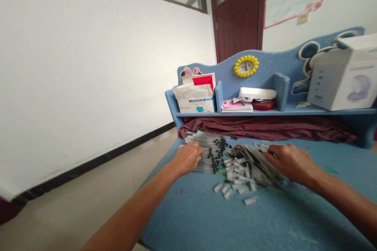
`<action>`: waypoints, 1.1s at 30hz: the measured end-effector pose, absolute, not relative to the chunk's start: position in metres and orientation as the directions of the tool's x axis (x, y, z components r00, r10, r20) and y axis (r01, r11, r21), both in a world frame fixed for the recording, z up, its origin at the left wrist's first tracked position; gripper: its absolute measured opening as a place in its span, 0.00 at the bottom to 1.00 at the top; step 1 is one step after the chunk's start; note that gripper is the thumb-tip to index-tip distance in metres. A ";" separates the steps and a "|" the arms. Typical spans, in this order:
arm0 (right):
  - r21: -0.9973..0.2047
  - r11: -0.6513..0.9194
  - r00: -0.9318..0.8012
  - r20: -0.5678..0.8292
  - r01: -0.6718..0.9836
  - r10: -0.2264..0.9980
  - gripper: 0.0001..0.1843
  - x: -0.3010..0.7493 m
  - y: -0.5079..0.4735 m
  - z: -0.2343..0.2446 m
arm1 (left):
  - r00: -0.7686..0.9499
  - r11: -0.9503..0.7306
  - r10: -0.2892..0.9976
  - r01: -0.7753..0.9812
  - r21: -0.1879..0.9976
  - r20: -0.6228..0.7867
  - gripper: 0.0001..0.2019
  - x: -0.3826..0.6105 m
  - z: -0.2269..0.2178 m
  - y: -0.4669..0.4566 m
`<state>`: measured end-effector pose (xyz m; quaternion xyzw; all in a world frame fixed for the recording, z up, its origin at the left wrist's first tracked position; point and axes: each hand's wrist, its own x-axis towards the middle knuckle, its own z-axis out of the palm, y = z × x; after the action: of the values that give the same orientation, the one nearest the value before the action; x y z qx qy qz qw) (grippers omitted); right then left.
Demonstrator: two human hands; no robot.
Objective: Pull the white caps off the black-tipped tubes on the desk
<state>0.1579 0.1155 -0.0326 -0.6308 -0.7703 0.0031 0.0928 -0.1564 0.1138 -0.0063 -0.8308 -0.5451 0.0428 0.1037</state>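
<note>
Two heaps of clear pens lie on a blue desk (206,219). The left heap (210,147) is stacked neatly, black tips pointing right. My left hand (187,158) rests palm down on its near left edge, fingers curled over the pens. The right heap (253,160) is loose and untidy. My right hand (290,161) lies on top of it with fingers bent; whether it grips a pen is hidden. Several clear pen caps (235,188) are scattered in front of the heaps.
A red checked cloth (265,127) lies bunched under the desk's blue shelf (294,110). The shelf holds a white box of papers (196,100), a stack of booklets (237,106), a yellow clock (246,66) and a large white carton (343,82). Tiled floor lies left; a brown door stands behind.
</note>
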 end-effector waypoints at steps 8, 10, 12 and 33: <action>-0.169 0.241 -0.211 0.181 0.956 0.961 0.20 0.161 0.113 -0.035 | 0.448 -0.439 0.894 0.881 -0.176 0.015 0.07 -0.161 -0.003 0.133; -0.181 0.257 -0.222 0.193 0.949 0.956 0.19 0.161 0.113 -0.035 | 0.462 -0.454 0.887 0.875 -0.170 0.012 0.07 -0.161 -0.001 0.136; -0.183 0.265 -0.225 0.215 0.947 0.950 0.19 0.161 0.113 -0.036 | 0.477 -0.468 0.879 0.867 -0.172 0.013 0.05 -0.161 0.001 0.136; -0.733 0.463 -0.359 0.311 0.499 0.880 0.21 0.140 0.097 -0.031 | 0.770 -0.725 0.532 0.629 -0.280 0.353 0.09 -0.055 -0.001 0.100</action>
<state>0.1395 0.0966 -0.0307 -0.4427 -0.7789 0.2697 0.3531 -0.0553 0.0996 -0.0011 -0.9202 -0.3154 -0.1252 0.1950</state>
